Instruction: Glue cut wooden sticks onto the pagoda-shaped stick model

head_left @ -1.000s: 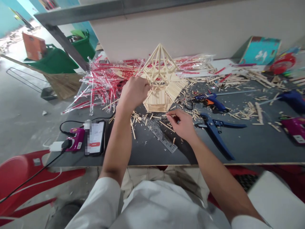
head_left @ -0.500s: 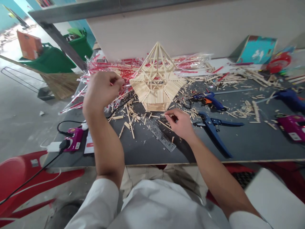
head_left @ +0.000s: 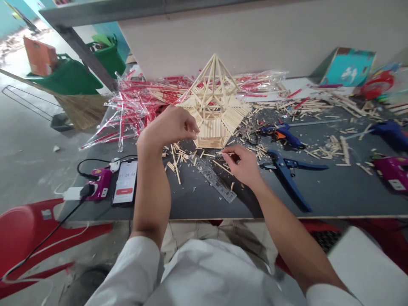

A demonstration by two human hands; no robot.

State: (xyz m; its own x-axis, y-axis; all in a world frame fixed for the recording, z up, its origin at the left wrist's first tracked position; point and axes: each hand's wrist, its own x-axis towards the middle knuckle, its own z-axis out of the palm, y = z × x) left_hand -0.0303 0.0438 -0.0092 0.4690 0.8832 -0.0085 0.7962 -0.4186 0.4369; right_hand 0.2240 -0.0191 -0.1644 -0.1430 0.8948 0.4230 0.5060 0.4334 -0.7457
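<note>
A pointed model of thin wooden sticks [head_left: 214,125] stands upright on the dark table. My left hand [head_left: 174,125] is at its left front, fingers curled and pinched together; whatever is between the fingertips is too small to make out. Just in front of the model's base, my right hand [head_left: 240,163] has thumb and forefinger closed near a short stick piece, and I cannot tell what they grip. A clear ruler [head_left: 213,179] lies between the hands, with cut sticks scattered around it.
Blue cutters [head_left: 287,174] and a blue glue gun [head_left: 288,136] lie on the right. At left are a phone [head_left: 125,182] and a purple power strip [head_left: 101,183]. Red-striped plastic wrappers [head_left: 127,106] are heaped behind; a dark table [head_left: 334,195] edge runs in front.
My left hand has moved right and slightly down, from beside the wrappers to the model's front left. The phone is now uncovered. My right hand has barely moved.
</note>
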